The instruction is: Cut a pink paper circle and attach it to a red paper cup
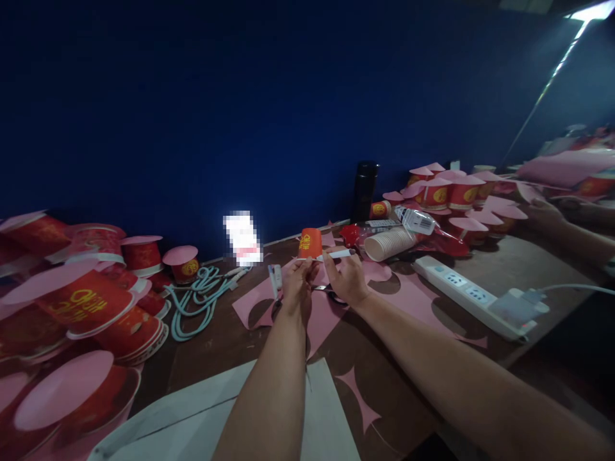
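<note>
Apparently, a good part is already done on the brown table (192,358): from my distant seat I see, at the left, many red cups (96,298), and at the right another group of cups (464,192), most with pink discs on top. The pink sheet (321,320) has round pieces cut out. The left hand (296,285) has its fingers drawn together, but I cannot tell what they pinch. Just beyond them is the orange-red cup (310,243), without disc, so I judge it unfinished. Smallest, a white pen-like tool (341,253) is pinched by the right hand (348,278).
</note>
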